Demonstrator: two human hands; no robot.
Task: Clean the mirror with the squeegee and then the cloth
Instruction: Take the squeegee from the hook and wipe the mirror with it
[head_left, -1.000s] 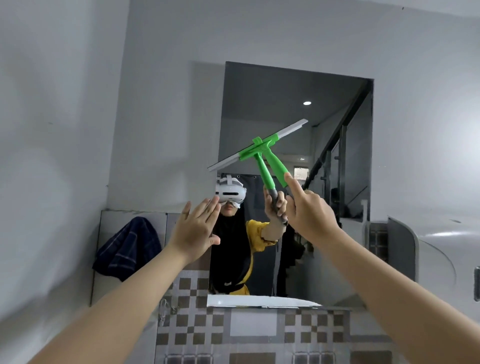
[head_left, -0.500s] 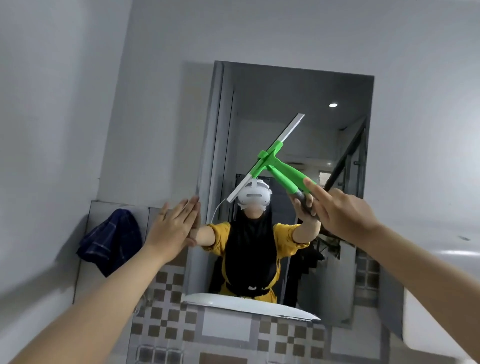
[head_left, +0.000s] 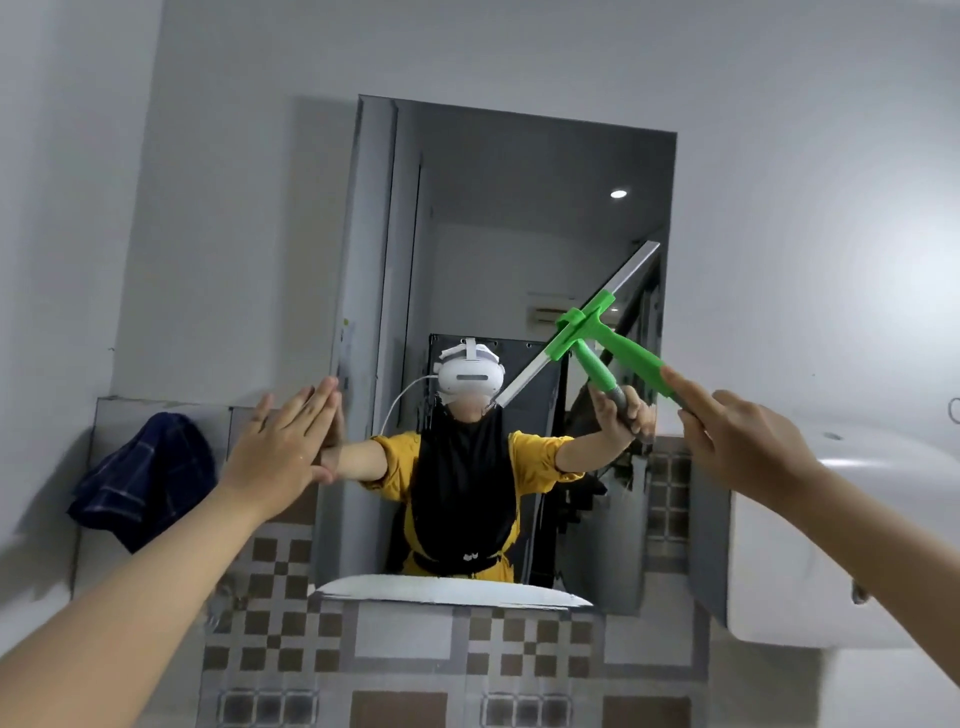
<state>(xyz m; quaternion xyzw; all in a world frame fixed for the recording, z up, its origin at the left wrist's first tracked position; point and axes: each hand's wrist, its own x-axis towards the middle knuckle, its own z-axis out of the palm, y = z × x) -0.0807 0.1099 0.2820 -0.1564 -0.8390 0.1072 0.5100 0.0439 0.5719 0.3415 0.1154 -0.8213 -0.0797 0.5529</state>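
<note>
A tall frameless mirror (head_left: 519, 218) hangs on the grey wall ahead. My right hand (head_left: 737, 447) grips the green handle of the squeegee (head_left: 623, 353), index finger stretched along it. The squeegee's grey blade lies diagonally against the right half of the glass, upper end near the mirror's right edge. My left hand (head_left: 283, 452) is flat and open, its fingertips on the mirror's left edge. A dark blue checked cloth (head_left: 140, 478) hangs over the tiled ledge at the left, beyond my left hand.
A white water heater (head_left: 841, 545) juts from the wall right of the mirror, just below my right forearm. Brown and grey patterned tiles (head_left: 415, 654) cover the wall under the mirror. A white basin rim shows reflected at the mirror's bottom.
The squeegee has swept from the mirror's upper left to its right side, the blade turning steeper. My left hand has settled flat on the mirror's left edge. The view has shifted left.
</note>
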